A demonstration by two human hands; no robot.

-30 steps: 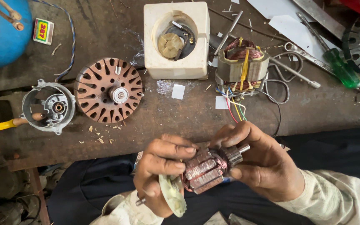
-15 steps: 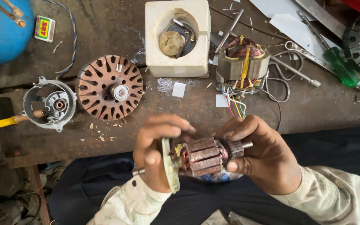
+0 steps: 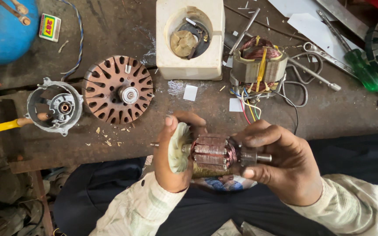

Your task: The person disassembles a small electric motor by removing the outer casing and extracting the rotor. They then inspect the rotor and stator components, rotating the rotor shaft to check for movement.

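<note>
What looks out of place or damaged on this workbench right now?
Small chips and crumbs lie scattered on the bench below the rusty slotted disc. The motor armature, held between both hands, looks rusty and worn. Nothing seems spilled.

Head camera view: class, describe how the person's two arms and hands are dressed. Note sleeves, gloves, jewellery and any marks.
Both hands are bare: left hand, right hand. No gloves, rings or watch show. Each arm wears a long, loose, cream-coloured sleeve with a faint woven pattern, reaching the wrist. Dark grime smudges the fingers.
</note>
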